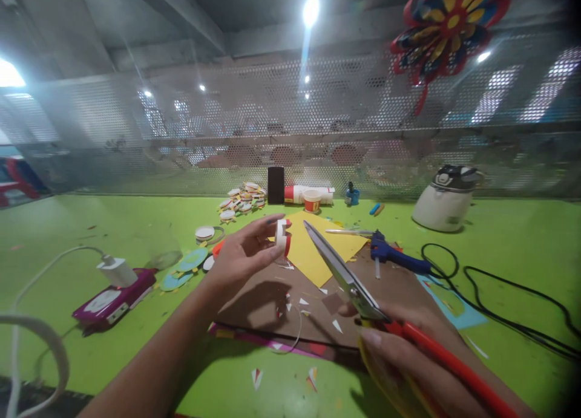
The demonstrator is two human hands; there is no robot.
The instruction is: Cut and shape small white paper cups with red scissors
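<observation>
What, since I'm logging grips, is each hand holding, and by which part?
Left hand: small white-and-red piece, pinched by its edge. Right hand: scissors, held by the handles.

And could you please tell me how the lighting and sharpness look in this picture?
In the head view, a ceiling light flares into a streak, a shadow darkens the brown board near the left hand, the right edge is dark, and the mesh screen looks hazy.

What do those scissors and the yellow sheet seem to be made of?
Scissors: the blades look like metal, grey and shiny; the red handle is probably plastic, smooth and evenly coloured. Yellow sheet: matte, flat and thin, likely paper or card, though thin foam is possible.
</observation>
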